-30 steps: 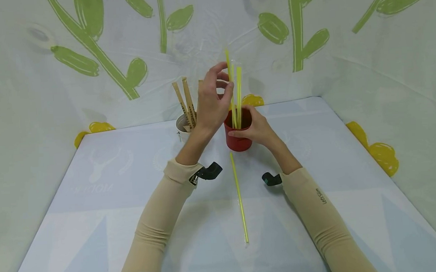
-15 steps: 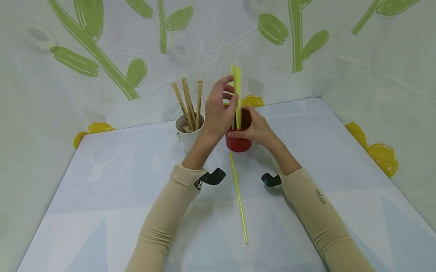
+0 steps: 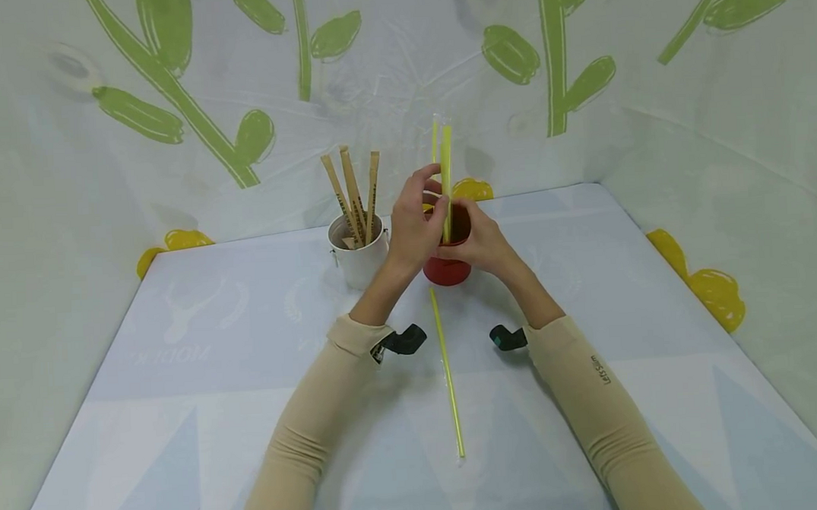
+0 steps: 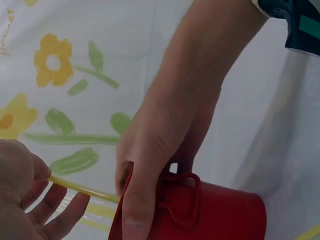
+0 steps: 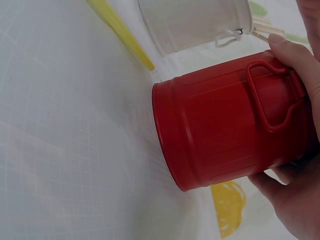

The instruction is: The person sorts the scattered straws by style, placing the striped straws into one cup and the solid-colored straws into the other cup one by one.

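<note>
A red metal bucket point(image 3: 446, 271) with a small side handle stands on the table, several yellow straws point(image 3: 447, 150) in clear wrappers rising from it. My right hand point(image 3: 485, 240) grips it at the rim, thumb at the near side and fingers round the back. Above the opening, my left hand point(image 3: 415, 220) pinches a yellow straw point(image 4: 87, 190) between thumb and fingers. The straws' lower ends are hidden inside the bucket point(image 5: 225, 122). Another wrapped yellow straw point(image 3: 446, 371) lies on the table in front of the bucket, pointing toward me.
A white bucket point(image 3: 363, 263) holding several slim brown paper packets point(image 3: 353, 189) with dark print stands just left of the red bucket. Behind the table point(image 3: 247, 315) hangs a white sheet point(image 3: 400, 65) with green leaves and yellow flowers; similar sheets flank both sides.
My left hand has come down toward the bucket's rim, and the straw that stood highest has sunk among the others. My right hand has stayed on the bucket.
</note>
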Motion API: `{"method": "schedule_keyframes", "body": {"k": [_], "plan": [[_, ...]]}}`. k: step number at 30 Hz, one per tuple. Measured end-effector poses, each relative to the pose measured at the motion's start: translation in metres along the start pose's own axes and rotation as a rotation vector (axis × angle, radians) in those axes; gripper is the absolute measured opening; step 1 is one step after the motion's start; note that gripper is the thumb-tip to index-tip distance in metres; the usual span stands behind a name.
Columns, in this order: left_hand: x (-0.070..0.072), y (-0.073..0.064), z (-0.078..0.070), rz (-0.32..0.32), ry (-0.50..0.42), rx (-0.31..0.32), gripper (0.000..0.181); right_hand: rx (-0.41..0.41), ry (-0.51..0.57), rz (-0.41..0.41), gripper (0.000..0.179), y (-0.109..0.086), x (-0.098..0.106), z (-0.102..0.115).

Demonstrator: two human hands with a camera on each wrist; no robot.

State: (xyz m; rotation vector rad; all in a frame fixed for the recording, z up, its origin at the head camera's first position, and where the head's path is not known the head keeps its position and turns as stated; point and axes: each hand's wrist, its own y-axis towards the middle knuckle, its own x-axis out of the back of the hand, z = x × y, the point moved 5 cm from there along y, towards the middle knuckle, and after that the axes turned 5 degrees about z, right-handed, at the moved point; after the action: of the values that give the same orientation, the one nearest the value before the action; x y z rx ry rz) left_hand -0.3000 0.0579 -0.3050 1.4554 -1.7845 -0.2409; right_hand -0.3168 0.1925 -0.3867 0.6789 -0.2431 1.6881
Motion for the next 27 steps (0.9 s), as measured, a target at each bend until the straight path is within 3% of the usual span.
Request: {"method": "schedule_keyframes", "body": {"k": [27], "plan": [[-0.012, -0.009, 0.021, -0.06, -0.003, 0.021, 0.037, 0.039, -0.019, -0.021, 0.082, 0.0, 0.001, 0.0]]}}
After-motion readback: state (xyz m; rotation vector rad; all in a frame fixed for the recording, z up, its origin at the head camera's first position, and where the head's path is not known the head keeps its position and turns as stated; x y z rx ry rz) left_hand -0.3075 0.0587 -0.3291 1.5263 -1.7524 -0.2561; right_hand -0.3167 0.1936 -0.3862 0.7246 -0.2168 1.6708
